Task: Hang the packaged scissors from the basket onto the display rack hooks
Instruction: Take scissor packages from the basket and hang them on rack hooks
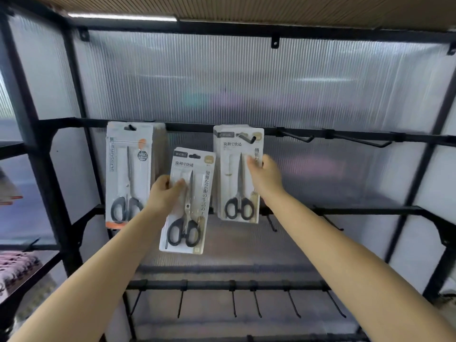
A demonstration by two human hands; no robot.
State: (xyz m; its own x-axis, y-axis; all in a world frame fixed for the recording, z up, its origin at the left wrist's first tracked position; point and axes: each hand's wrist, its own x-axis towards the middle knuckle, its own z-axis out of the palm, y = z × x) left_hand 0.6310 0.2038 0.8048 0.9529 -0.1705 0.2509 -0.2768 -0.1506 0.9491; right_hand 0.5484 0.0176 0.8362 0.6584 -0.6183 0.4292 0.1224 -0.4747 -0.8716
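1. 2 hands work: left hand (pixel 164 193) grips a loose scissors pack (pixel 188 201) by its left edge.
2. Right hand (pixel 265 175) pinches the hung pack (pixel 238 172) (right edge) on its hook (pixel 248 139).
3. Bare hooks (pixel 299 138) stand right.

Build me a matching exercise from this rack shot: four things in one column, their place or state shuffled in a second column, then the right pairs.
Things
1. white scissors pack with orange patch
2. white scissors pack with beige trim, lower one
3. stack of white, beige-trimmed scissors packs
4. bare black wire hook

States
A. touched by right hand
B. empty, top rail right
C. hanging far left
D. gripped by left hand, off any hook

Pairs: 1-C, 2-D, 3-A, 4-B
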